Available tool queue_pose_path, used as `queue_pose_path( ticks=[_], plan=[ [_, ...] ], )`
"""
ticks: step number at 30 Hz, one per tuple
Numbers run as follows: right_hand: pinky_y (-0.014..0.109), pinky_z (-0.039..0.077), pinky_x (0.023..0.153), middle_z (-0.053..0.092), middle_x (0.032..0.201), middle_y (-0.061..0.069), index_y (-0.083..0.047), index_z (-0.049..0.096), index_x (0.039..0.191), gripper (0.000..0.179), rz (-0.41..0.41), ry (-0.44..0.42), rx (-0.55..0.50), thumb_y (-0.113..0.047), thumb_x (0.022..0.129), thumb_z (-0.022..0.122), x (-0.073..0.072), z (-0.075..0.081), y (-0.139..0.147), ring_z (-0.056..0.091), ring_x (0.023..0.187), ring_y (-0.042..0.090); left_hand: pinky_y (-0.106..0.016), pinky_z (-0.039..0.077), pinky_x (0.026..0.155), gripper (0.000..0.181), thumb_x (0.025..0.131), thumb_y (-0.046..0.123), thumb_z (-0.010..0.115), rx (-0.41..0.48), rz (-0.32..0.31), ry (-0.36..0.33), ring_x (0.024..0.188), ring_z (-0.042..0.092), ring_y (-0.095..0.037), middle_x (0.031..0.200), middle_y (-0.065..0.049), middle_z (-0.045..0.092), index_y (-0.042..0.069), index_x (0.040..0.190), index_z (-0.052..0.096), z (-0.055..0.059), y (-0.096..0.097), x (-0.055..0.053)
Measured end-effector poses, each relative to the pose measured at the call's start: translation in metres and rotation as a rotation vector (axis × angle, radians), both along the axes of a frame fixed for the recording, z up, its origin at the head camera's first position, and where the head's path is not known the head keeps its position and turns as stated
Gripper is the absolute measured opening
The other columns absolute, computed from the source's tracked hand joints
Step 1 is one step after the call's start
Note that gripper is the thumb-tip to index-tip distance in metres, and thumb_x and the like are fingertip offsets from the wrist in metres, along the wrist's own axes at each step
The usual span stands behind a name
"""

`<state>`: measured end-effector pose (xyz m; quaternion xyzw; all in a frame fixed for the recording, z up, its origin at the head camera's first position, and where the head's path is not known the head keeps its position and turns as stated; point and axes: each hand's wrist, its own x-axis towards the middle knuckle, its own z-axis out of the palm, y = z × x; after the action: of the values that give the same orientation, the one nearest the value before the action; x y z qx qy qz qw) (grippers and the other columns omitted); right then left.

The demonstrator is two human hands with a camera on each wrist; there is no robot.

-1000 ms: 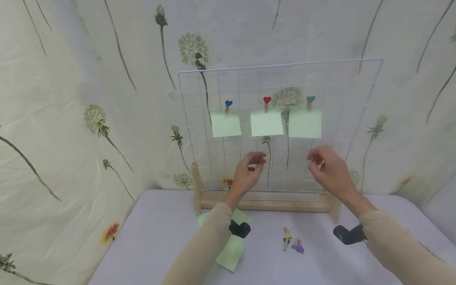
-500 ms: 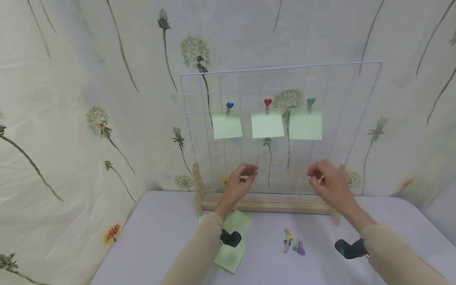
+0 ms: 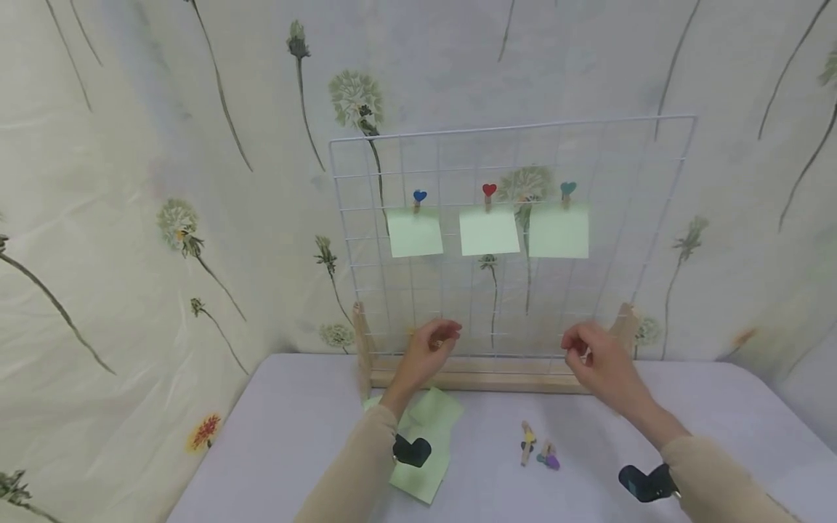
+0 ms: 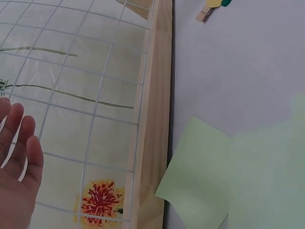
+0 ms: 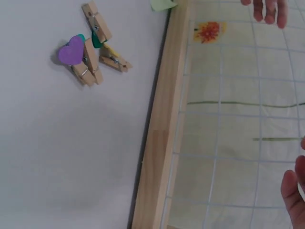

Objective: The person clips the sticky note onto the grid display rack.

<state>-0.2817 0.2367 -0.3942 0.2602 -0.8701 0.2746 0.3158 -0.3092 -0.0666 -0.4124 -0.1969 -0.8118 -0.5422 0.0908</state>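
Note:
My left hand (image 3: 426,352) is in front of the lower part of a white wire grid (image 3: 510,128), fingers loosely bent and holding nothing. To its right, my right hand (image 3: 600,363) hangs at about the same height, also bare, thumb near the fingertips. Three pale green paper notes hang in a row on the grid: a left note (image 3: 415,236), a middle note (image 3: 489,232) and a right note (image 3: 559,234). Small wooden clothespins clip them, topped with a blue heart (image 3: 420,195), a red heart (image 3: 489,189) and a teal heart (image 3: 568,188).
The grid stands in a wooden base (image 3: 497,381) on a white-covered table (image 3: 301,436). Loose green notes (image 3: 421,476) lie below my left forearm. Several loose clothespins (image 5: 97,21), one with a purple heart (image 5: 71,51), lie right of them. A flower-printed cloth (image 3: 229,290) hangs behind.
Both hands have come down from just below the hanging notes toward the wooden base. The left has also drifted left, widening the gap between them. The notes and clothespins stay put.

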Motion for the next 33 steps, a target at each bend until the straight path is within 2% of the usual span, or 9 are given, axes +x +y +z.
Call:
queue_pose_path(
  ticks=[5,14,20,22,27,33],
  plan=[
    [0.018,0.039,0.055,0.056,0.081,-0.003,-0.010,0.058,0.084,0.019,-0.002,-0.024,0.003,0.007,0.077,0.059,0.004,-0.008,-0.001,0.045,0.073,0.006,-0.031,0.049,0.087,0.023,0.096,0.018,0.054,-0.053,-0.005,-0.021,0.107,0.060,-0.017,0.114,-0.002,0.065,0.014,0.117,0.061,-0.009,-0.006,0.004],
    [0.018,0.039,0.055,0.053,0.081,-0.005,-0.011,0.057,0.085,0.020,0.001,-0.015,0.013,0.007,0.077,0.061,0.006,-0.019,0.001,0.044,0.073,0.005,-0.029,0.050,0.085,0.022,0.095,0.017,0.055,-0.074,-0.019,-0.053,0.102,0.061,-0.015,0.111,0.000,0.066,0.013,0.115,0.063,-0.019,-0.013,0.008],
    [0.018,0.039,0.056,0.054,0.082,-0.005,-0.010,0.057,0.086,0.019,-0.013,-0.040,0.000,0.007,0.078,0.061,0.008,-0.023,0.001,0.044,0.074,0.004,-0.038,0.051,0.087,0.023,0.094,0.010,0.054,-0.032,-0.054,-0.031,0.104,0.062,-0.026,0.112,-0.011,0.066,0.007,0.115,0.063,-0.025,-0.020,0.008],
    [0.017,0.040,0.056,0.054,0.082,-0.005,-0.011,0.057,0.086,0.020,-0.019,-0.051,-0.005,0.007,0.078,0.061,0.009,-0.025,0.001,0.043,0.074,0.004,-0.040,0.050,0.089,0.023,0.095,0.012,0.054,-0.036,-0.053,-0.033,0.106,0.061,-0.027,0.114,-0.011,0.065,0.008,0.115,0.063,-0.026,-0.024,0.010],
    [0.018,0.040,0.056,0.055,0.082,-0.004,-0.012,0.057,0.086,0.021,-0.018,-0.074,-0.012,0.007,0.078,0.061,0.010,-0.031,0.001,0.044,0.074,0.004,-0.036,0.049,0.093,0.022,0.096,0.017,0.054,-0.075,-0.006,-0.048,0.107,0.060,-0.020,0.115,-0.003,0.065,0.015,0.115,0.064,-0.029,-0.035,0.013],
    [0.018,0.041,0.056,0.056,0.080,-0.003,-0.011,0.057,0.088,0.021,-0.035,-0.098,-0.016,0.007,0.078,0.061,0.012,-0.038,0.003,0.044,0.072,0.002,-0.035,0.050,0.090,0.021,0.095,0.018,0.055,-0.081,0.046,-0.055,0.105,0.062,-0.021,0.112,-0.004,0.067,0.017,0.113,0.065,-0.038,-0.046,0.013]
  ],
)
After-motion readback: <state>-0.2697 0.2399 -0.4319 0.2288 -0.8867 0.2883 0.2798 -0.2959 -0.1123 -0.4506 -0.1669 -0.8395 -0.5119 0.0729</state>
